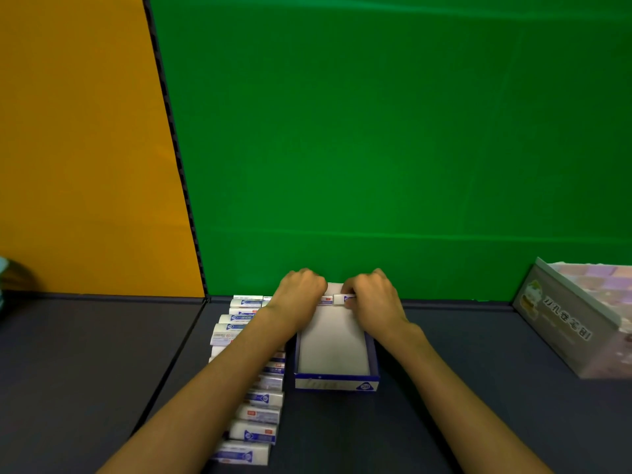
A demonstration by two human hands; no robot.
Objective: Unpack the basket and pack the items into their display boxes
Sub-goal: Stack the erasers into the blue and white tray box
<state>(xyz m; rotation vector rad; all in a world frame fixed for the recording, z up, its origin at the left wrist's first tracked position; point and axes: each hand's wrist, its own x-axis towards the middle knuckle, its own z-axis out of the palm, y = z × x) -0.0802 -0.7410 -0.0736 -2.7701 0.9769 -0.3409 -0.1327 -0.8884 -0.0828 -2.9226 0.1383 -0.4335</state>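
A blue and white display box (337, 381) stands open on the dark table, its white inside bare. At its far end my left hand (301, 295) and my right hand (372, 299) are curled over white erasers with blue sleeves. My right hand pinches one eraser (340, 299) on its edge. My left hand covers another eraser (325, 300), of which only a sliver shows. A long row of the same erasers (260, 398) lies on the table to the left of the box, partly under my left forearm.
A pale display box (567, 323) with printed characters stands at the right edge of the table. A green wall rises behind the table and an orange one at the left. A blurred object (3, 268) pokes in at the far left.
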